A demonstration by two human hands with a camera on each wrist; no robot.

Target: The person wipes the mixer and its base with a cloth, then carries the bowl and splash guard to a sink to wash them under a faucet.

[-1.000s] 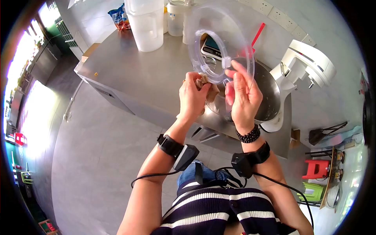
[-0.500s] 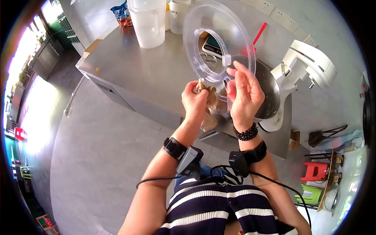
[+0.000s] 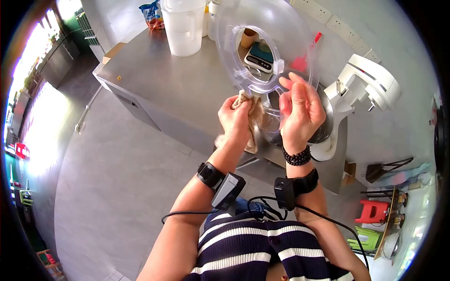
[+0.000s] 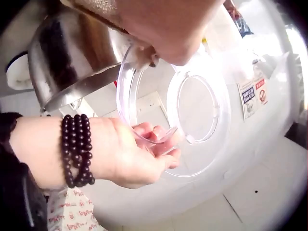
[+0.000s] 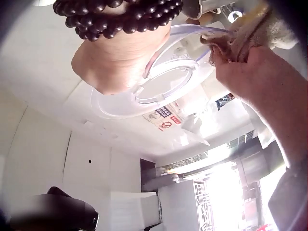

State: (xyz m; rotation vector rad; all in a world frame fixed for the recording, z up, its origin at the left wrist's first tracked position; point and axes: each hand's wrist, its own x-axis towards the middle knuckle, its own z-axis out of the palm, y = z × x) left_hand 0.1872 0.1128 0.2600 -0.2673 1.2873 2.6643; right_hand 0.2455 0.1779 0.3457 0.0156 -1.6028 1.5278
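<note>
A clear plastic ring-shaped cover (image 3: 295,35) stands tilted above the counter, with a large round opening. My left hand (image 3: 234,122) pinches a beige cloth (image 3: 255,114) at the cover's lower left edge; the right wrist view shows the cloth (image 5: 236,41) bunched against the rim. On the other side my right hand (image 3: 302,114) holds the cover's lower part, fingers curled around the clear plastic, as the left wrist view shows for that hand (image 4: 139,161). The steel bowl (image 3: 323,133) sits behind and beside the right hand, partly hidden.
A white stand mixer (image 3: 370,84) with raised head stands at the right. A kitchen scale (image 3: 260,58), a brown cup (image 3: 247,38) and a red tool (image 3: 300,62) are behind the cover. A translucent pitcher (image 3: 183,33) and a coloured packet (image 3: 152,16) stand at the back left.
The cover has shifted slightly right with my right hand. The cloth has moved along with my left hand and hangs lower than at first. More of the scale shows through the opening.
</note>
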